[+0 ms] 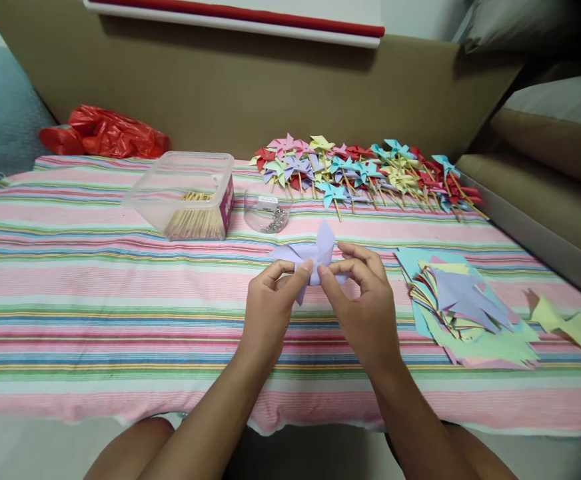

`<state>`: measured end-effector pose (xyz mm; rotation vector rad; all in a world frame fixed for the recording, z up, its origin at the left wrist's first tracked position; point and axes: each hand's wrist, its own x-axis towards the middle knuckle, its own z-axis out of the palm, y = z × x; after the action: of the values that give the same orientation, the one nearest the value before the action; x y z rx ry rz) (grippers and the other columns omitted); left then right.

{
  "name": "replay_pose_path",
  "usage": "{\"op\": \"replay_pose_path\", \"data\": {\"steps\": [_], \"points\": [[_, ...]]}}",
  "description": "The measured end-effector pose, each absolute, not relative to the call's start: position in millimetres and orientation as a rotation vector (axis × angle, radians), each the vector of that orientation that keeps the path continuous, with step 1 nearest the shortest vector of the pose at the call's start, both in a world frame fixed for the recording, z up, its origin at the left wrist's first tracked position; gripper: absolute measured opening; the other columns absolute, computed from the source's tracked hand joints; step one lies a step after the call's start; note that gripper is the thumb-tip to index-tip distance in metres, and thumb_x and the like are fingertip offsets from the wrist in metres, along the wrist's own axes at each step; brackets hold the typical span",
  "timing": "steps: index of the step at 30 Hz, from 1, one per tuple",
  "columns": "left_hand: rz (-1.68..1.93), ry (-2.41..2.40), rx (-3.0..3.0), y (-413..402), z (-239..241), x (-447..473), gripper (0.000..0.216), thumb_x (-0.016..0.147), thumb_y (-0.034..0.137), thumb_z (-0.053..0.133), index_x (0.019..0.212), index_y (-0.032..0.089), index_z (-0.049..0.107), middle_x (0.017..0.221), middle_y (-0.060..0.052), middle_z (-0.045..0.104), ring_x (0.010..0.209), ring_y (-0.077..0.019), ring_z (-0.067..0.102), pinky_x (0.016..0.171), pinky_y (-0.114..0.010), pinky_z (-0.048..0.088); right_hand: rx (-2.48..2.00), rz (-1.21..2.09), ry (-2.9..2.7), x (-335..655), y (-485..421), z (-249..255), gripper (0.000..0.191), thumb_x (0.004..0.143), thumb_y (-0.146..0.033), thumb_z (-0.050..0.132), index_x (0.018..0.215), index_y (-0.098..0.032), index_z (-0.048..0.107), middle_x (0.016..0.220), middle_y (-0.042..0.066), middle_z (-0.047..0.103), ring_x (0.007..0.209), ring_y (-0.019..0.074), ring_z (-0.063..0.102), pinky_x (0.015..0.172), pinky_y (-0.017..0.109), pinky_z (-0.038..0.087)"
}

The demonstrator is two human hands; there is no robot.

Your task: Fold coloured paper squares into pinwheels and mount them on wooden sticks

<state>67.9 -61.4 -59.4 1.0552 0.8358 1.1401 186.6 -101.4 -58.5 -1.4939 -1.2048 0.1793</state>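
Observation:
My left hand (pixel 269 308) and my right hand (pixel 363 303) are both pinched on a lilac paper pinwheel (pixel 315 253), held just above the striped cloth (pixel 95 293) in the middle of the view. Thumbs and forefingers meet at the pinwheel's centre, and its folded points stick up and out to the left. To the right of my right hand lies a stack of cut coloured paper sheets (pixel 463 307), lilac on top.
A clear plastic box of wooden sticks (pixel 190 197) and a small clear tub of metal pins (pixel 269 212) stand behind my hands. Many finished pinwheels on sticks (pixel 365 172) lie at the back right. A red plastic bag (pixel 105 133) sits back left; loose yellow-green paper (pixel 568 323) far right.

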Motion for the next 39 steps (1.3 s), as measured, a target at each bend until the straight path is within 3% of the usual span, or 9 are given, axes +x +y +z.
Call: {"op": "replay_pose_path", "data": {"steps": [26,32,39], "points": [[1.154,0.857,1.021,-60.5,-59.3,67.3,0.028,0.081,0.04,0.077,0.069,0.018,0.064,0.063,0.004,0.055,0.059,-0.0099,0.043,0.059,-0.024,0.034,-1.425,0.189,-1.207,181.3,-99.4,-61.2,0.012,0.091,-0.032,0.063,0.084,-0.023,0.069,0.118,0.011,0.06,0.122,0.0266,0.057,0.103,0.049,0.047],[1.137,0.769,0.827,-55.1,-57.1,61.5,0.034,0.076,0.038,0.081,0.062,0.017,0.059,0.061,0.005,0.051,0.059,-0.0091,0.042,0.059,-0.022,0.035,-1.345,0.167,-1.531,192.3,-103.7,-57.6,0.017,0.081,-0.031,0.079,0.094,-0.025,0.069,0.134,0.01,0.053,0.127,0.0293,0.054,0.102,0.051,0.048],[1.116,0.819,0.88,-56.2,-57.3,49.1,0.03,0.079,0.038,0.079,0.065,0.016,0.063,0.062,0.003,0.052,0.06,-0.0102,0.042,0.058,-0.022,0.033,-1.333,0.116,-1.533,184.2,-100.7,-61.4,0.006,0.087,-0.028,0.073,0.084,-0.025,0.069,0.128,0.009,0.057,0.123,0.0283,0.058,0.097,0.05,0.051]]}}
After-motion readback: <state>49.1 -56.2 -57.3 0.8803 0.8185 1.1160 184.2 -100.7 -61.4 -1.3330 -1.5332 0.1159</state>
